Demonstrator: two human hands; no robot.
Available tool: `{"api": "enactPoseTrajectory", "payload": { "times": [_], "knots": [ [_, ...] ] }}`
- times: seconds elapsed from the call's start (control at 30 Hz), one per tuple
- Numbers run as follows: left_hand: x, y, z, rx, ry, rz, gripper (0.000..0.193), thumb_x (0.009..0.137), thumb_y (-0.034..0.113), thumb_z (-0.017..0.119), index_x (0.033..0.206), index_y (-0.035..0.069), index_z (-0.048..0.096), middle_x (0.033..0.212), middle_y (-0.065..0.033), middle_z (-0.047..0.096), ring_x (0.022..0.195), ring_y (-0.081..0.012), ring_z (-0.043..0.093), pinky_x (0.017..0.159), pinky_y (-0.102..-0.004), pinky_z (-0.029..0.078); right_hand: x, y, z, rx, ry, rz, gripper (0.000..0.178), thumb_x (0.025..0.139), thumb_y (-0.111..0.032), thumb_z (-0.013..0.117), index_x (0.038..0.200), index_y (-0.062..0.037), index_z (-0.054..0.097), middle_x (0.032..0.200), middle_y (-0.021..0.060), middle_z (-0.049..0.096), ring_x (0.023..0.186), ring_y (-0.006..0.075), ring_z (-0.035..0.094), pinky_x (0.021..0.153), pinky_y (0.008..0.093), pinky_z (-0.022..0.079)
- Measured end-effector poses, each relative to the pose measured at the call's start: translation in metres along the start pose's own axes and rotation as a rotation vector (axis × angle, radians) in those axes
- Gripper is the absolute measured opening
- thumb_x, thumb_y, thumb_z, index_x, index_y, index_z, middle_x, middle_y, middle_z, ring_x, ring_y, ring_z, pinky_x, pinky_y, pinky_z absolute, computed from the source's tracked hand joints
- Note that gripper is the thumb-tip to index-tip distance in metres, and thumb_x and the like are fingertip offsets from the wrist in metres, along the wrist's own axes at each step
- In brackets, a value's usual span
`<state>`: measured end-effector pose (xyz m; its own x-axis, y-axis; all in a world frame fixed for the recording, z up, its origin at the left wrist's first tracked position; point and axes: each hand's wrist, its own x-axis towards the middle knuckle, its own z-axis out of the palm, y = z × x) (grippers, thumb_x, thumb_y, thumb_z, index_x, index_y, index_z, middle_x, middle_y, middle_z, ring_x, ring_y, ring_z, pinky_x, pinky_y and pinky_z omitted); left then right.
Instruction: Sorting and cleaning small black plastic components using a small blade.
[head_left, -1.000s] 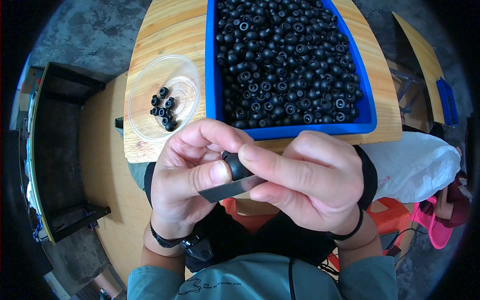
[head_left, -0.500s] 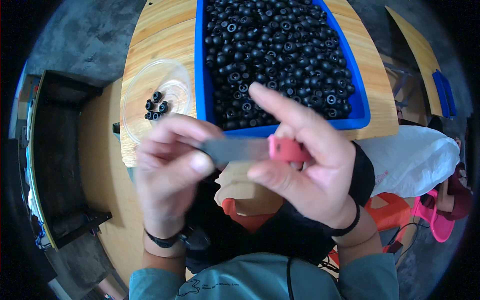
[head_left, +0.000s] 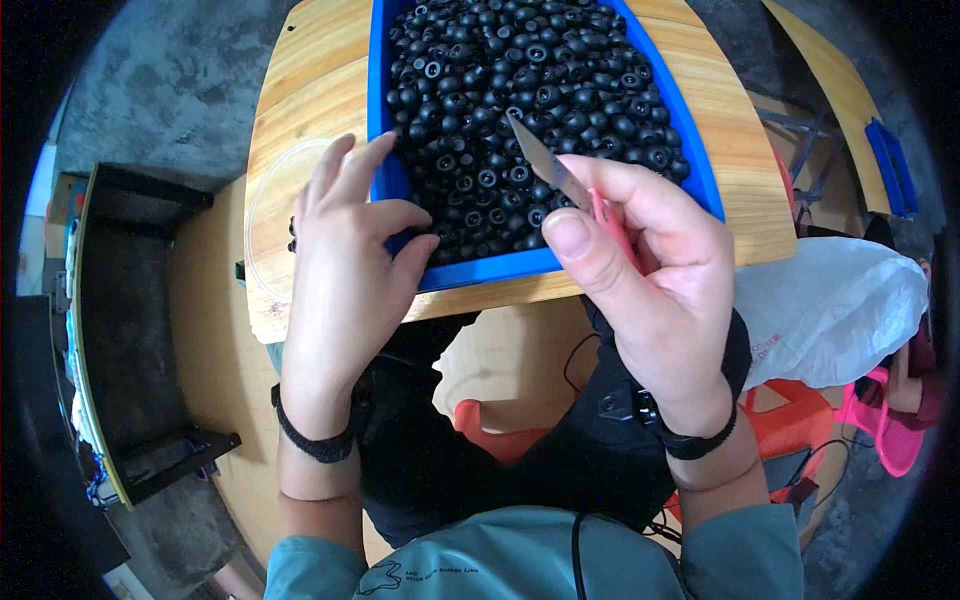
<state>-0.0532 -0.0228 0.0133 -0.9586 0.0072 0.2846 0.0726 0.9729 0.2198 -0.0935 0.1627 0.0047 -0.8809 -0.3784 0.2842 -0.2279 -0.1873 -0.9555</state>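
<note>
My right hand (head_left: pixel 655 260) is closed around the pink handle (head_left: pixel 612 228) of a small knife. The knife's bare metal blade (head_left: pixel 543 158) points up and left, over the blue bin (head_left: pixel 500 268). Small black rounded plastic parts (head_left: pixel 490 178) with hollow ends fill that bin. My left hand (head_left: pixel 345 235) reaches across the bin's near left corner with its fingers spread. Its thumb and forefinger are a little apart, close to the black parts, and I see nothing gripped between them.
A clear round tub (head_left: pixel 262 240) stands left of the bin, mostly behind my left hand, with a few black parts at its edge. Both sit on a wooden table (head_left: pixel 310 75). A white plastic bag (head_left: pixel 830 310) lies to the right, and a dark shelf (head_left: pixel 130 330) stands at left.
My hands have parted. The left one moved from the blade's end up to the bin, letting go of a blurred dark piece. The knife in my right hand has turned from sideways to pointing up-left.
</note>
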Motion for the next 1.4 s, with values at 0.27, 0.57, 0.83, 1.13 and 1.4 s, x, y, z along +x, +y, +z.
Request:
{"api": "enactPoseTrajectory", "payload": {
  "times": [0.27,0.57,0.83,1.13,1.4],
  "knots": [
    [0.015,0.001,0.006,0.224,-0.21,0.083,0.008,0.068,0.009,0.064,0.074,0.005,0.067,0.129,-0.0153,0.041,0.123,-0.0369,0.031,0.095,-0.0593,0.027,0.0,0.0,-0.002,0.038,0.012,-0.038,0.028,0.08,-0.011,0.063,0.103,0.005,0.057,0.075,-0.0053,0.049,0.066,0.0004,0.04,0.058,0.0136,0.032],
    [0.014,0.002,0.014,0.141,-0.192,0.07,0.002,0.067,0.005,0.061,0.067,0.003,0.062,0.13,-0.0172,0.04,0.125,-0.0368,0.027,0.095,-0.0597,0.026,-0.001,0.002,-0.004,0.048,0.017,-0.028,0.027,0.081,-0.011,0.063,0.102,0.0046,0.058,0.074,-0.0055,0.049,0.065,0.0004,0.039,0.057,0.0137,0.032],
    [0.018,0.01,0.002,0.084,-0.22,0.099,0.007,0.063,0.002,0.058,0.063,0.006,0.063,0.086,-0.0086,0.058,0.09,-0.025,0.049,0.077,-0.0373,0.036,0.0,0.004,-0.003,-0.006,0.006,-0.036,0.027,0.081,-0.01,0.063,0.102,0.0049,0.058,0.074,-0.0054,0.049,0.065,0.0008,0.039,0.057,0.014,0.032],
    [0.038,-0.011,0.006,0.045,-0.407,0.283,0.009,0.06,0.002,0.055,0.063,0.006,0.063,0.07,-0.007,0.057,0.081,-0.0253,0.052,0.072,-0.0343,0.039,0.001,0.005,-0.003,-0.005,0.006,-0.047,0.027,0.08,-0.011,0.063,0.102,0.005,0.058,0.073,-0.0056,0.048,0.064,0.0009,0.039,0.057,0.0139,0.031],
    [0.033,-0.01,-0.005,-0.356,-0.424,0.072,0.014,0.063,0.001,0.056,0.076,0.004,0.06,0.07,-0.0093,0.056,0.072,-0.0197,0.054,0.066,-0.0289,0.043,0.0,0.006,-0.005,-0.009,0.009,-0.032,0.027,0.08,-0.011,0.064,0.102,0.0047,0.058,0.074,-0.0058,0.048,0.064,0.0007,0.039,0.057,0.0138,0.031]
  ]
}}
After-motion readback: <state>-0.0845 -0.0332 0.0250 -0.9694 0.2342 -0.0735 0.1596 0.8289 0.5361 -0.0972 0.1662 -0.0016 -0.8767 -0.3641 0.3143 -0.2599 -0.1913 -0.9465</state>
